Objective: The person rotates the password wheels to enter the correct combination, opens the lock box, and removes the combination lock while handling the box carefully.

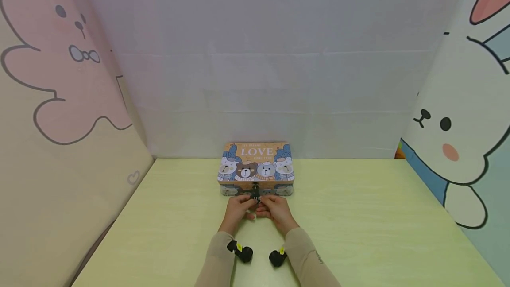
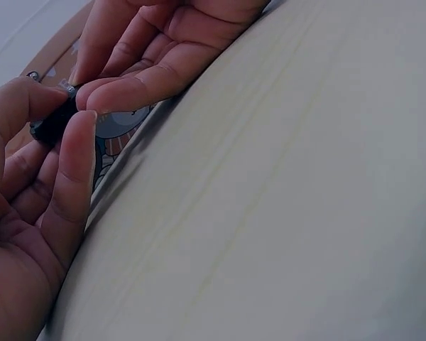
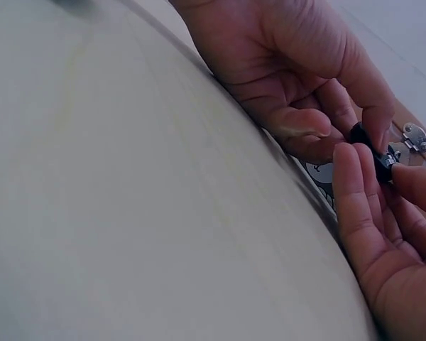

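In the head view a tin box [image 1: 255, 163] with cartoon bears and the word LOVE on its lid stands with its lid down. A small metal latch [image 3: 415, 137] shows on its front. Just before that front, both hands pinch a small black combination padlock [image 1: 255, 195] between thumbs and fingers. My left hand [image 1: 238, 211] holds it from the left, and my right hand [image 1: 277, 211] from the right. Close up, the dark body of the padlock [image 2: 55, 125] lies between the fingertips, which cover much of it. Cannot tell whether its shackle is on the latch.
The pale yellow-green table [image 1: 358, 216] stretches to both sides of the box. A white cloth wall [image 1: 255, 70] rises behind it, with cartoon panels left and right. Black wrist cameras [image 1: 277, 257] sit at both beige sleeves [image 1: 308, 256].
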### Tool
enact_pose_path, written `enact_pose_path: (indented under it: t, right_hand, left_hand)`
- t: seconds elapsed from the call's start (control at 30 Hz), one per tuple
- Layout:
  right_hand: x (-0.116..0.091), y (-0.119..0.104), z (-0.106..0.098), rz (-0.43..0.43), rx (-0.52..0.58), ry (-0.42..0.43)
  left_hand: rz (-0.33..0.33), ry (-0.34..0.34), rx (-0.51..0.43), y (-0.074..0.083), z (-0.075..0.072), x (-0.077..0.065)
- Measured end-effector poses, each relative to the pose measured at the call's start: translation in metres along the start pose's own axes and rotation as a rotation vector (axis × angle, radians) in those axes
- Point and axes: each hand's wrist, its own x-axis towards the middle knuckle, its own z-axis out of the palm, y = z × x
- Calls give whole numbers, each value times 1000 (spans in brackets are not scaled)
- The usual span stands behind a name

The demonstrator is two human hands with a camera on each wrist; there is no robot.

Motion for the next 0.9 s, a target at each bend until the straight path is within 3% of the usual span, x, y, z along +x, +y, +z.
enact_pose_path:
  t: [0.37, 0.6, 0.8, 0.9]
  right_hand:
    - [1, 0, 0, 1, -10, 11]
    - [1, 1, 1, -28, -2, 10]
    - [0, 0, 2, -24, -5, 12]
    - [-1, -1, 2, -17, -9, 13]
  left_hand:
    - [22, -23, -7, -1, -2, 2]
    - [32, -45, -5, 30, 0, -18]
    - [20, -31, -26, 4, -2, 0]
    - [17, -16, -26, 0, -1, 2]
